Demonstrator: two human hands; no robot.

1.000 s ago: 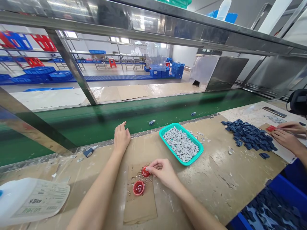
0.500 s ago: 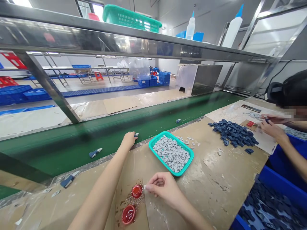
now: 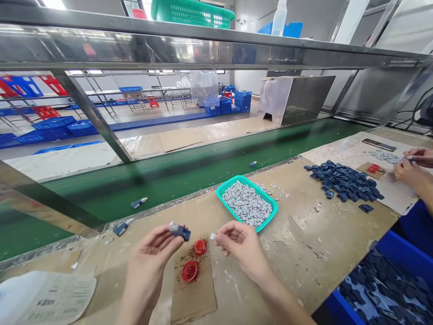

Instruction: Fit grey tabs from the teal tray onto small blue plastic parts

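My left hand (image 3: 152, 253) pinches a dark blue plastic part with a light grey tip (image 3: 180, 231), held above the workbench. A small whitish-grey piece (image 3: 213, 236) sits between the thumb and forefinger of my right hand (image 3: 238, 243). Below and between both hands, two red caps, an upper one (image 3: 200, 247) and a lower one (image 3: 190, 271), rest on a stained piece of cardboard (image 3: 194, 302); the lower cap contains dark red liquid. Just beyond my right hand stands a turquoise basket (image 3: 274, 212) filled with small grey pieces (image 3: 246, 203).
A green conveyor belt (image 3: 203, 162) runs behind the bench, carrying a few blue-and-grey parts (image 3: 138, 203). Dark blue parts (image 3: 345, 180) are heaped to the right, near a co-worker's hands (image 3: 414, 169). A white bottle (image 3: 47, 295) lies at lower left. A metal shelf (image 3: 203, 49) crosses above.
My left hand has come back from the belt's edge to above the bench, now with the blue-and-grey part clearly visible in it. My right hand still pinches its small piece. The view has shifted.
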